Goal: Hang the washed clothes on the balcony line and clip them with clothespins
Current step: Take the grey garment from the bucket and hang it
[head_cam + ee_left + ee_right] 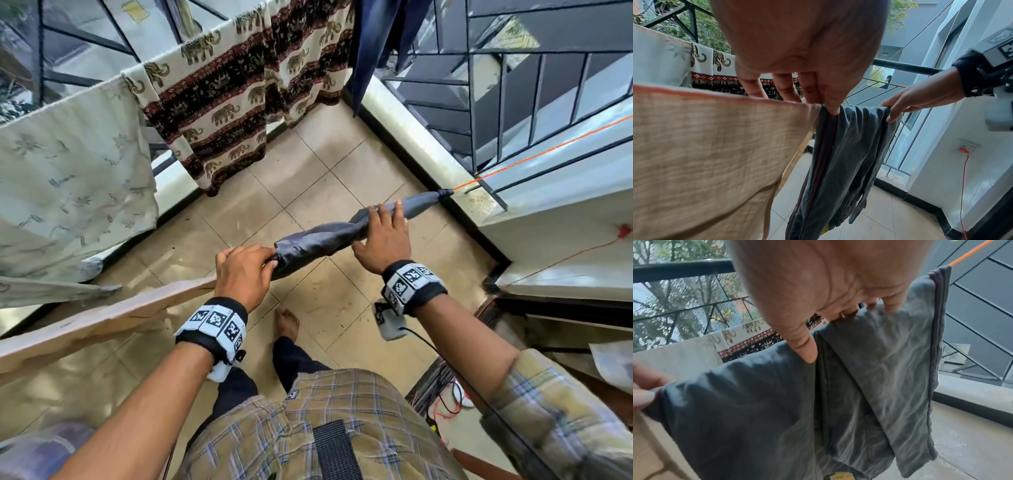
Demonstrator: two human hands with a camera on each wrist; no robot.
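A grey garment [318, 236] with a dark red side stripe hangs folded over the orange line [548, 150], bunched along it. My left hand [245, 270] pinches the garment's left end between thumb and fingers; the left wrist view shows the thumb [831, 107] on the stripe edge. My right hand [383, 233] holds the garment further right, fingers curled over the fold and thumb [805, 350] on the near side. In the right wrist view the grey garment [879, 369] drops in two layers toward the floor. No clothespin shows in any view.
A beige cloth [102, 318] hangs on the same line, left of my left hand. On the far line hang a pale patterned cloth [68, 171], an elephant-print cloth [222, 102] and a dark blue garment [376, 44]. Metal railing [496, 85] and a ledge close the right side.
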